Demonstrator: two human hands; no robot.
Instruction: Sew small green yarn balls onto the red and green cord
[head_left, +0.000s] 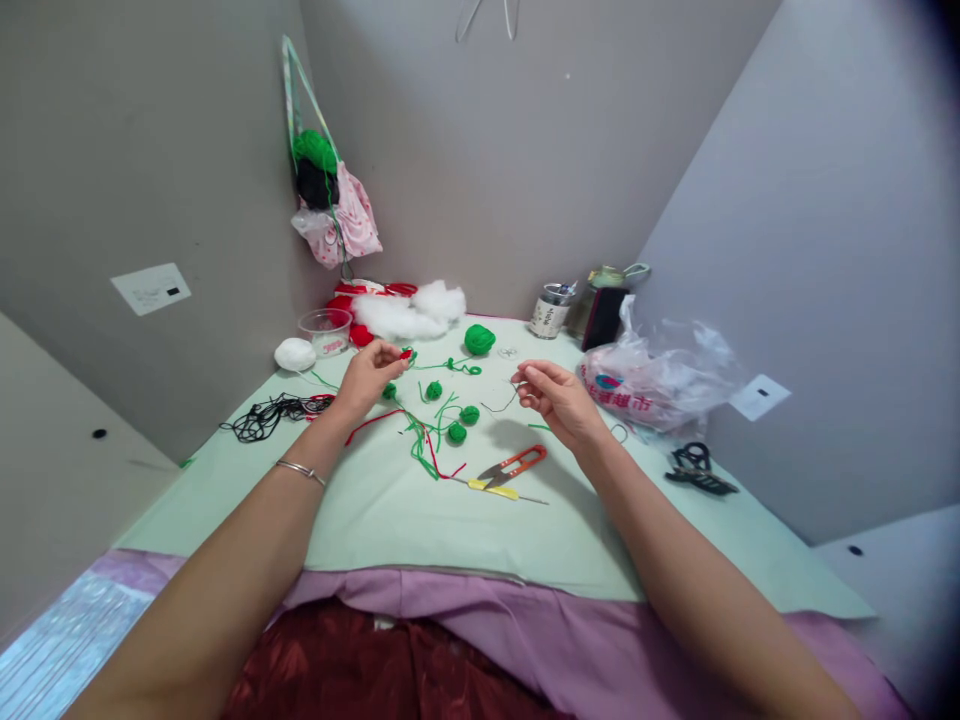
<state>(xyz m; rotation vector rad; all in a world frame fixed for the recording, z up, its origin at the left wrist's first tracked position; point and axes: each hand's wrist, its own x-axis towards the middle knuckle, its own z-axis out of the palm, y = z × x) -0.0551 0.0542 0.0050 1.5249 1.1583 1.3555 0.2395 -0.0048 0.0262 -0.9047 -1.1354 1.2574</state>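
My left hand pinches a small red and green yarn piece, mostly covered by the fingers. Off to the right, my right hand is closed at the fingertips on a thin dark thread that trails down to the left; whether a needle is there too is too small to tell. Between the hands lie small green crocheted balls and loose green yarn ends. Thread snips with orange handles rest over a yellow-handled crochet hook, nearer to me. A red strand crosses the mat.
Behind the hands sit a green yarn ball, white stuffing and a clear plastic tub. Black yarn lies left. A plastic bag and a black hair claw are right. Walls enclose the table.
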